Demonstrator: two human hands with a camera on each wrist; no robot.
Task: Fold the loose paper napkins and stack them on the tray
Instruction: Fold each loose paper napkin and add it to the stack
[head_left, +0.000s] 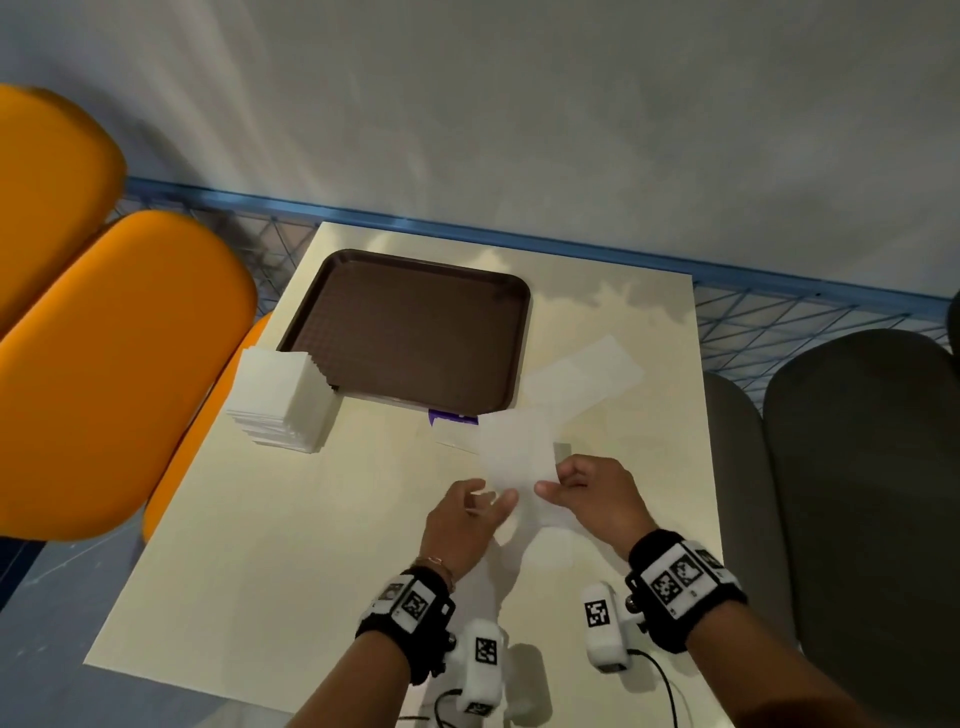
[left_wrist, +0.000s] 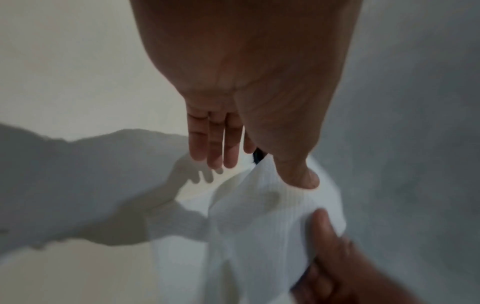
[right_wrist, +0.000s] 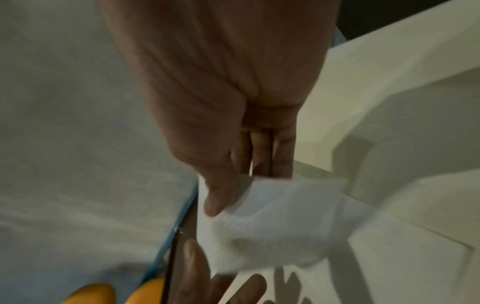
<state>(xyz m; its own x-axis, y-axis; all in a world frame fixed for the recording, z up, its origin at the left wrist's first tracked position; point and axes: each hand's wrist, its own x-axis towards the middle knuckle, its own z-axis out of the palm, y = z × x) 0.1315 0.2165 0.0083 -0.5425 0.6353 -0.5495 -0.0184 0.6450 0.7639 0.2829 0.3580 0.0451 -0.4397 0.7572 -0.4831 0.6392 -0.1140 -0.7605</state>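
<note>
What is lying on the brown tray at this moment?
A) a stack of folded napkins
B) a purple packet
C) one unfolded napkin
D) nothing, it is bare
D: in the head view the brown tray shows only its bare textured surface, while the napkin stack stands on the table beside its near left corner.

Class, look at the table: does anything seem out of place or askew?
Yes. The napkin stack sits off the tray, leaning unevenly, and a loose napkin lies crooked at the tray's right.
</note>
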